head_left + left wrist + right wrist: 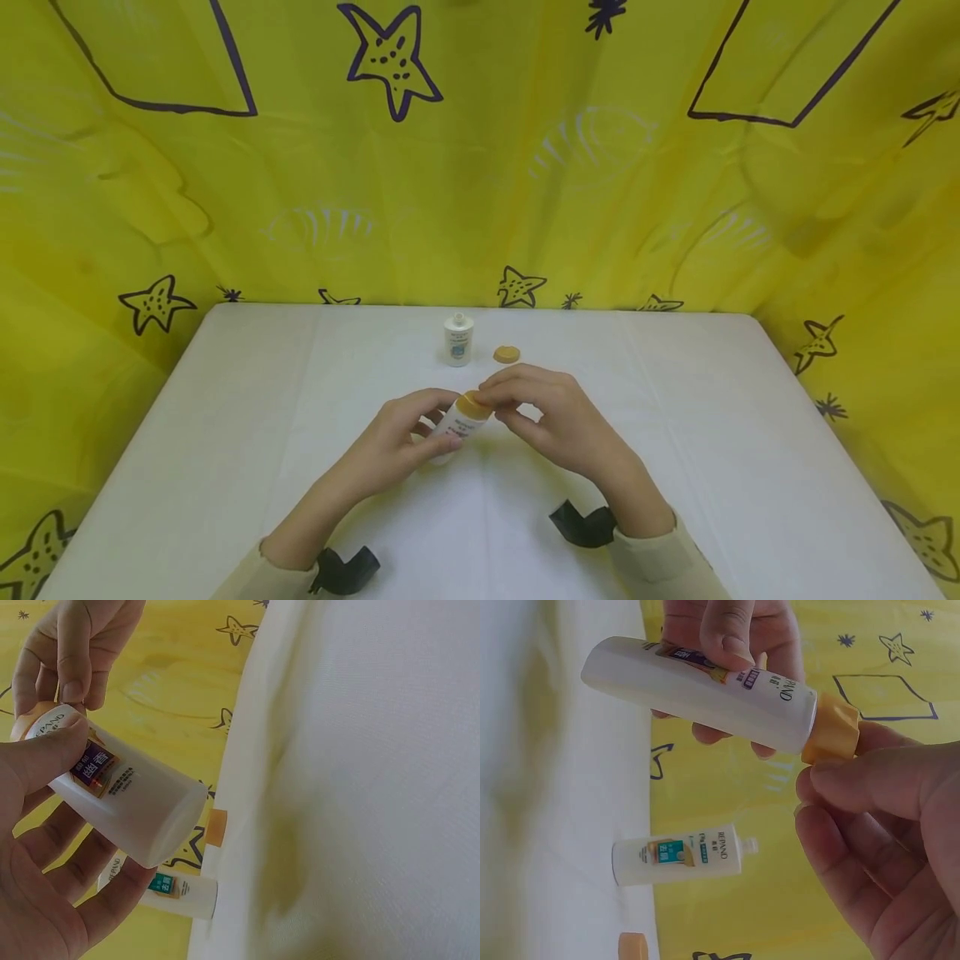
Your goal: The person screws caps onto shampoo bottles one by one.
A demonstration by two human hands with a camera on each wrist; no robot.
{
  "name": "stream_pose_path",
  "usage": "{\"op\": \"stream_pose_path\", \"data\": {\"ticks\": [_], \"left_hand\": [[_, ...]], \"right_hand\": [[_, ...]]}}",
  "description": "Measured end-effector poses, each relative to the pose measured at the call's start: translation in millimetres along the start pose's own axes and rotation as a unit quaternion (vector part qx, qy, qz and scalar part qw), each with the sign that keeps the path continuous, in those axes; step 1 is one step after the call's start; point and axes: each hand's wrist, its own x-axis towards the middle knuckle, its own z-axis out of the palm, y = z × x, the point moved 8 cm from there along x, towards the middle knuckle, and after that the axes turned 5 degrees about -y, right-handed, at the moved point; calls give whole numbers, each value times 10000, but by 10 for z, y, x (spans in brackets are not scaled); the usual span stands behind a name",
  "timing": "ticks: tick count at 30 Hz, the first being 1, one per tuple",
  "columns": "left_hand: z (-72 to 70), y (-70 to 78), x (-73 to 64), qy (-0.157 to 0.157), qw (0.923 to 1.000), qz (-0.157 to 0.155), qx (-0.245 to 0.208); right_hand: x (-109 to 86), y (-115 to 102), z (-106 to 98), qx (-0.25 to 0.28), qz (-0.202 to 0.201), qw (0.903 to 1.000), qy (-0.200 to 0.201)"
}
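Observation:
My left hand (397, 437) grips a white shampoo bottle (705, 697) by its body, tilted above the table with its top toward the right. A purple label shows on it in both wrist views. On its neck sits an orange cap (832, 729), which the fingers of my right hand (547, 412) pinch at the edge. A second white bottle (458, 342) with a teal label stands upright on the table beyond my hands, its narrow neck bare. Beside that bottle lies another orange cap (507, 354).
A white cloth covers the table (360, 350). Behind it and at both sides hangs a yellow curtain (465, 183) with starfish drawings. Black curved wrist pieces (583, 527) stick out from both sleeves.

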Motion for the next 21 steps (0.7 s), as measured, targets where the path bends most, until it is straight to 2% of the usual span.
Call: {"op": "stream_pose_path", "data": {"ticks": [10, 16, 21], "left_hand": [[5, -9, -16, -20, 10000, 13, -29], [7, -3, -19, -12, 10000, -2, -81], [43, 18, -2, -50, 9998, 152, -86]], "right_hand": [[-7, 11, 16, 137, 46, 9998, -98], [-4, 2, 12, 91, 24, 10000, -21], [4, -4, 11, 67, -1, 9999, 85]]}}
